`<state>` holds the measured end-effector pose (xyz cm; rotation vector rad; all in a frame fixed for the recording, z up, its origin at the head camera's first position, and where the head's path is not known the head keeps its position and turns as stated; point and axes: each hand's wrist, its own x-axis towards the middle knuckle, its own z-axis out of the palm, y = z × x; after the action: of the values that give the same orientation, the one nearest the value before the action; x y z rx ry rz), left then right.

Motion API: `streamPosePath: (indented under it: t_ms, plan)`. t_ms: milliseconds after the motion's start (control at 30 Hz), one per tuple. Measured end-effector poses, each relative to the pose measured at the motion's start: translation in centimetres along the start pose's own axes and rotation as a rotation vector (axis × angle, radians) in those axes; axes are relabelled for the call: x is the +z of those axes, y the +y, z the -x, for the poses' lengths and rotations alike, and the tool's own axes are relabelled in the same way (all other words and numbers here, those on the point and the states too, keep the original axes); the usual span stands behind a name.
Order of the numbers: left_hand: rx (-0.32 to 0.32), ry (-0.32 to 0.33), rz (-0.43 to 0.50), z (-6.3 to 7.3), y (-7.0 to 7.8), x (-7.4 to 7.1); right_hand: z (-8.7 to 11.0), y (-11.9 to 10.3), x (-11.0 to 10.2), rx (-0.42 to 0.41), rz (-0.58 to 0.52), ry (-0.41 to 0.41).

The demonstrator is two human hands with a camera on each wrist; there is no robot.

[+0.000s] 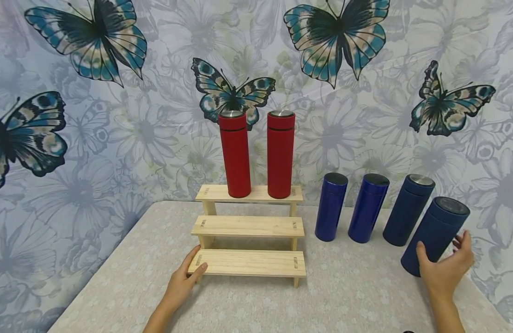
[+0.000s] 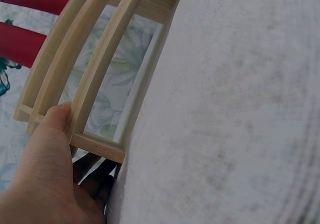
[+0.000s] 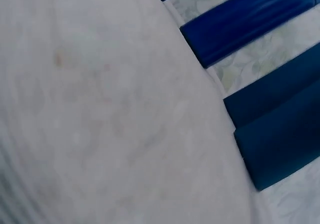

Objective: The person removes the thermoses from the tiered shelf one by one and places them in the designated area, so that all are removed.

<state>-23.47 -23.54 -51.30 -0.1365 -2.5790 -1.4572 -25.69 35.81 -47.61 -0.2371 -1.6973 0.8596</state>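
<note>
The left hand (image 1: 179, 283) grips the wooden rack (image 1: 248, 262), its fingers (image 2: 96, 180) behind a leg (image 2: 97, 147) only in the left wrist view; farthest right of the rack is a navy bottle (image 1: 433, 231); the head view alone shows the right hand (image 1: 445, 273) there, clasping or not I cannot tell.

Red bottles (image 1: 235, 159): two
Blue bottles (image 1: 331, 208): two
Navy bottles (image 1: 433, 236): two
Stand (image 1: 247, 226): one
Shelves (image 1: 250, 263): three
Butterflies (image 1: 341, 32): five
Hands (image 1: 446, 273): two
</note>
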Motion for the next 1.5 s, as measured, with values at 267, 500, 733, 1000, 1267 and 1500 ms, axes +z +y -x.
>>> streamPosePath:
  t_ms: [267,500,733,1000,1267,1500]
  plan:
    - [-0.007,-0.005,-0.006,0.0,0.3,0.0,-1.5,-5.2,0.7,-0.147,-0.133,0.238]
    - [-0.01,0.004,-0.009,0.1,0.3,0.0,0.5,-9.4,3.9,-0.229,-0.212,0.144]
    - [-0.017,0.018,-0.013,0.2,0.5,-0.1,3.9,-12.4,8.9,-0.392,-0.331,-0.047]
    - [-0.014,0.019,-0.005,0.2,0.4,-0.1,4.3,-18.6,13.9,-0.386,-0.469,-0.288]
    - [0.008,0.019,-0.004,-0.1,0.1,0.2,2.5,-23.3,18.0,-0.228,-0.624,-0.474]
    - [0.0,0.029,0.013,-0.3,0.1,0.5,1.8,-25.8,20.4,-0.08,-0.64,-0.661]
